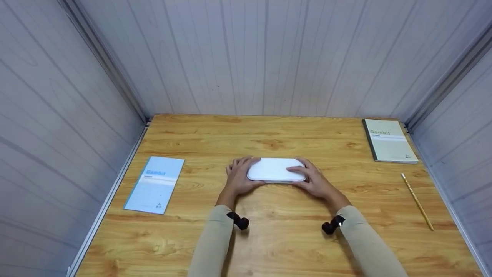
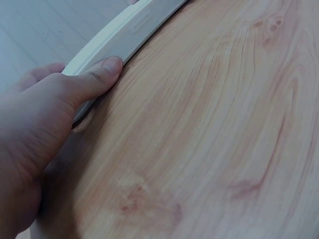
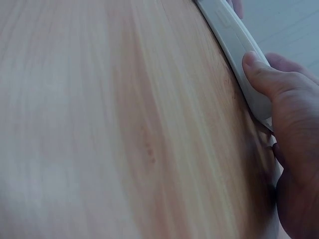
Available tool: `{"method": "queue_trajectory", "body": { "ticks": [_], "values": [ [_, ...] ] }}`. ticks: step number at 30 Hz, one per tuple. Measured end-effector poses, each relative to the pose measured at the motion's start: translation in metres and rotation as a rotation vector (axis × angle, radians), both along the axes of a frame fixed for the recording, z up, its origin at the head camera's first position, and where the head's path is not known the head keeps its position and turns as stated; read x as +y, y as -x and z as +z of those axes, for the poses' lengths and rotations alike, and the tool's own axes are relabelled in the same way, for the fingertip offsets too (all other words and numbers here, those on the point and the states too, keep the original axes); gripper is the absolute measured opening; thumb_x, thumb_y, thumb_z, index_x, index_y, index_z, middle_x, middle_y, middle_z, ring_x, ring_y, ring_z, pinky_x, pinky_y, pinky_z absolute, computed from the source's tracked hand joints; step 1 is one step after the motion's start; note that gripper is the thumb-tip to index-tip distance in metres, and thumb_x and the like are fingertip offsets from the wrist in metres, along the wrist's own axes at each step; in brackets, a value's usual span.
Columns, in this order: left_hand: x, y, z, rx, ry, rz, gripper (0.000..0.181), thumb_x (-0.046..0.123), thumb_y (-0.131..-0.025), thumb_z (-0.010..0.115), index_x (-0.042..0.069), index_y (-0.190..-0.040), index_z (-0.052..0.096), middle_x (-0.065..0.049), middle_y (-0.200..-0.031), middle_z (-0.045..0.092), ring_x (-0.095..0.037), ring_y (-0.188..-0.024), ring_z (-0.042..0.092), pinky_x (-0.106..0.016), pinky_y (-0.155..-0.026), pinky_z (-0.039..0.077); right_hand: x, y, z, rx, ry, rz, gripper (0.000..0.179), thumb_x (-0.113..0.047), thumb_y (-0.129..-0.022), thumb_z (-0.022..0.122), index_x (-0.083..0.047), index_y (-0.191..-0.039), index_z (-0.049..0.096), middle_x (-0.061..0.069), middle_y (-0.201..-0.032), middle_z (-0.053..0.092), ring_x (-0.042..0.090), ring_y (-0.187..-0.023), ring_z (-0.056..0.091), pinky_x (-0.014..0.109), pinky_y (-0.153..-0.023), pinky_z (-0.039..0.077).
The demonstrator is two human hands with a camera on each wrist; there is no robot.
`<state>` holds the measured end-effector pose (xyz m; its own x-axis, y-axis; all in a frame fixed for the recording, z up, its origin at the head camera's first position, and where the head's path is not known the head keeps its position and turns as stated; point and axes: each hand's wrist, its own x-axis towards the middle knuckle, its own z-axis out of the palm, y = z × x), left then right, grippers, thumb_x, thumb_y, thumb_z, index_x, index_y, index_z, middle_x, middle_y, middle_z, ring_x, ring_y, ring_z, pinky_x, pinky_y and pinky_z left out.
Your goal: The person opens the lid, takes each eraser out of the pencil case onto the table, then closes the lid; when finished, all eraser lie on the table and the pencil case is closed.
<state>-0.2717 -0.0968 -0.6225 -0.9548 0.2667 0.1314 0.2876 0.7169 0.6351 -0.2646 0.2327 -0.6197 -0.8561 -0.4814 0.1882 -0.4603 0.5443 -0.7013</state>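
A white, flat case with rounded ends point(image 1: 275, 169) lies lengthwise across the middle of the wooden table, its lid closed. My left hand point(image 1: 240, 177) grips its left end, the thumb along the near side and the fingers around the far side. At the other end my right hand point(image 1: 313, 180) holds it the same way, with one finger lying across the top. In the left wrist view the left thumb point(image 2: 104, 72) presses on the case's side wall point(image 2: 137, 30), low over the wood. The right wrist view shows the right thumb point(image 3: 256, 67) against that same wall point(image 3: 229, 35).
A blue notebook point(image 1: 155, 184) marked Gambit lies on the table's left side. Toward the back right corner is a pale notebook point(image 1: 390, 142) with a dark spine. Nearer along the right edge lies a yellow pencil point(image 1: 417, 202). White panelled walls point(image 1: 246, 57) enclose the table's back and sides.
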Motion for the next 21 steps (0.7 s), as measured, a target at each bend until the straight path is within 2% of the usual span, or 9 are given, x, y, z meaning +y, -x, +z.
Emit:
{"method": "queue_trajectory", "body": {
  "ticks": [10, 21],
  "values": [
    [0.0000, -0.0007, -0.0026, 0.043, 0.013, 0.002, 0.090, 0.058, -0.081, 0.095, 0.030, -0.159, 0.063, -0.011, -0.166, 0.061, -0.040, -0.141, 0.053, -0.063, -0.110, 0.033, 0.0000, -0.0011, 0.0008, -0.027, 0.018, 0.005, 0.046, -0.020, -0.103, 0.082, -0.019, -0.148, 0.074, 0.032, -0.178, 0.037, 0.059, -0.165, 0.033, 0.083, -0.129, 0.025],
    [-0.0012, 0.0007, -0.0060, 0.044, -0.003, 0.003, 0.090, 0.058, -0.081, 0.095, 0.030, -0.160, 0.063, -0.010, -0.167, 0.060, -0.040, -0.141, 0.052, -0.063, -0.111, 0.032, -0.0009, 0.0006, -0.0001, -0.031, 0.029, 0.013, 0.046, -0.019, -0.103, 0.081, -0.019, -0.148, 0.074, 0.030, -0.178, 0.038, 0.059, -0.165, 0.034, 0.082, -0.129, 0.025]
  ]
}}
